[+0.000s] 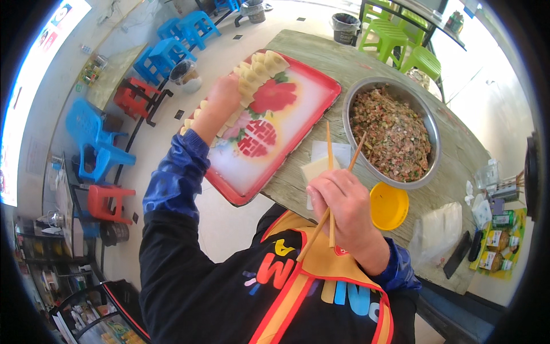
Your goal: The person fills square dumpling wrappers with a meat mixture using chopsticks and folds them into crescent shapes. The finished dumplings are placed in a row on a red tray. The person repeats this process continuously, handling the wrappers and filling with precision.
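Observation:
My left hand (pixel 225 96) reaches over the red-rimmed tray (pixel 240 198), at a row of folded wontons (pixel 258 73) along its far left side. Its fingertips are hidden, so whether it grips a wonton is unclear. In my right hand (pixel 341 202) is a pair of wooden chopsticks (pixel 329 144), tips pointing away from me and spread apart. A pale square dough wrapper (pixel 319 167) lies just beyond the right fingers, partly over a white sheet (pixel 337 150); contact with the fingers cannot be made out. Beside the chopstick tips stands a steel bowl (pixel 435 161) of minced filling (pixel 391 133).
A yellow bowl (pixel 389 206) sits right of my right hand. Bagged wrappers (pixel 442 223), a black phone-like slab (pixel 456 254) and jars (pixel 494 260) occupy the table's right end. The tray's near left corner overhangs the table edge. Blue stools (pixel 172 53) stand beyond.

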Demonstrator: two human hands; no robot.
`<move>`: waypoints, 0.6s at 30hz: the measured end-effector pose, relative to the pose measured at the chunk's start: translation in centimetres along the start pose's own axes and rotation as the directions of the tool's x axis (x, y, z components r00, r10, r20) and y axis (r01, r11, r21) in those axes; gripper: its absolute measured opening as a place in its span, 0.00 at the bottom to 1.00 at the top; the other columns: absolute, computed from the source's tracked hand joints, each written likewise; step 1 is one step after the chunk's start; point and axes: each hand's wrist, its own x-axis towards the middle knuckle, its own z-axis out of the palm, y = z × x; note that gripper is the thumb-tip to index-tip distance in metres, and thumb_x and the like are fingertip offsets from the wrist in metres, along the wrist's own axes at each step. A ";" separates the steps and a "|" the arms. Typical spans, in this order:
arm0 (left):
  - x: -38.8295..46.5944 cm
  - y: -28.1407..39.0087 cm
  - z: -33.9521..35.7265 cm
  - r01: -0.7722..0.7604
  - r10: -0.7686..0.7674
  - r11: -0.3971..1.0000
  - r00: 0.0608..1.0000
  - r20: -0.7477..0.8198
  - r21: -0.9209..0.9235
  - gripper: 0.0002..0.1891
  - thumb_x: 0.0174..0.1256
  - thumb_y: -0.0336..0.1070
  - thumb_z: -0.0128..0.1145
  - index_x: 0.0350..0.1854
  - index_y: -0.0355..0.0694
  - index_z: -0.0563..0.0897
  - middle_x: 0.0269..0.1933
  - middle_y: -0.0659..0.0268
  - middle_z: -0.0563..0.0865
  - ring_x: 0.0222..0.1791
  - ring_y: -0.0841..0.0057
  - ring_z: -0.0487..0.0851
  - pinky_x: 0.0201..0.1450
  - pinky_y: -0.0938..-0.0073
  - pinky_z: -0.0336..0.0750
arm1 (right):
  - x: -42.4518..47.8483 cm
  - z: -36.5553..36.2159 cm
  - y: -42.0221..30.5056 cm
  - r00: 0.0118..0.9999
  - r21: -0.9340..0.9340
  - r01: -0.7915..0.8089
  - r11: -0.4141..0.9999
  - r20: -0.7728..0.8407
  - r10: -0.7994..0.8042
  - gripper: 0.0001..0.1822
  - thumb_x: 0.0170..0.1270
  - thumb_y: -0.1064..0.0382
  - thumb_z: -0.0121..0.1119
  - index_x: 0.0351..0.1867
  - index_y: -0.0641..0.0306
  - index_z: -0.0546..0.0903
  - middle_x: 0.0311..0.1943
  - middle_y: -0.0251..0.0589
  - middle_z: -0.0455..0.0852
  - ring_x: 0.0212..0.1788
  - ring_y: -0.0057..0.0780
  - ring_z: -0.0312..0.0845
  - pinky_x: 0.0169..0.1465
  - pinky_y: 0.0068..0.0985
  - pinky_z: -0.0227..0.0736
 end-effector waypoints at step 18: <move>-16.5 20.5 2.4 -0.417 0.356 0.851 0.905 -0.235 -0.318 0.09 0.62 0.29 0.65 0.43 0.37 0.89 0.46 0.58 0.89 0.51 0.56 0.85 0.59 0.56 0.77 | -2.8 -5.3 1.2 0.948 0.013 -0.187 0.982 -0.260 0.184 0.09 0.72 0.80 0.56 0.49 0.73 0.83 0.40 0.49 0.87 0.39 0.40 0.86 0.45 0.31 0.81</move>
